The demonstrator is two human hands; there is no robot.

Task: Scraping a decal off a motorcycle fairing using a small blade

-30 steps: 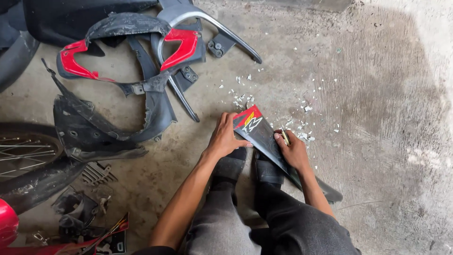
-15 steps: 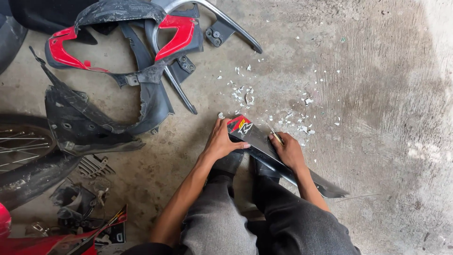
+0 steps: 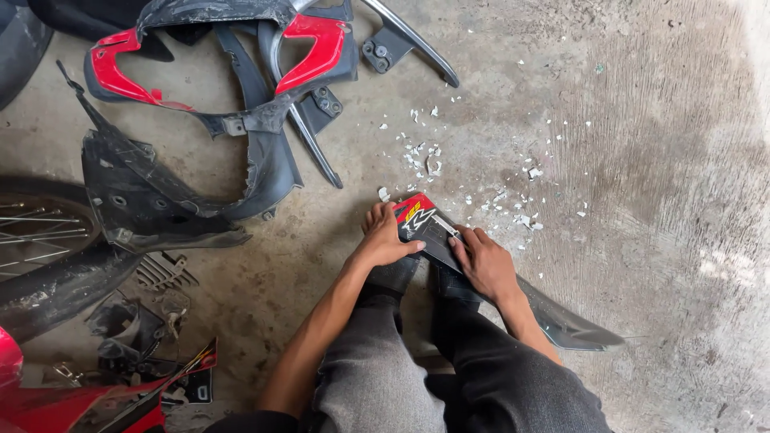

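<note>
A long black motorcycle fairing panel (image 3: pixel 561 321) with a red and yellow sticker at its tip lies across the concrete floor in front of my knees. My left hand (image 3: pixel 385 236) presses flat on the panel's sticker end, holding it down. My right hand (image 3: pixel 481 261) grips a small thin blade (image 3: pixel 446 227) against the sticker's edge. Small white flakes (image 3: pixel 425 156) lie scattered on the floor just beyond the panel.
A black and red rear body cowl (image 3: pixel 241 88) with a grey grab rail (image 3: pixel 409 40) lies at the top left. A spoked wheel (image 3: pixel 40 232) and tyre sit at the left edge. Loose black parts (image 3: pixel 152 321) and a red panel (image 3: pixel 80 401) lie at the bottom left.
The panel's sticker end has tilted lower and my left hand now covers more of it. My right hand has shifted slightly along the sticker edge.
</note>
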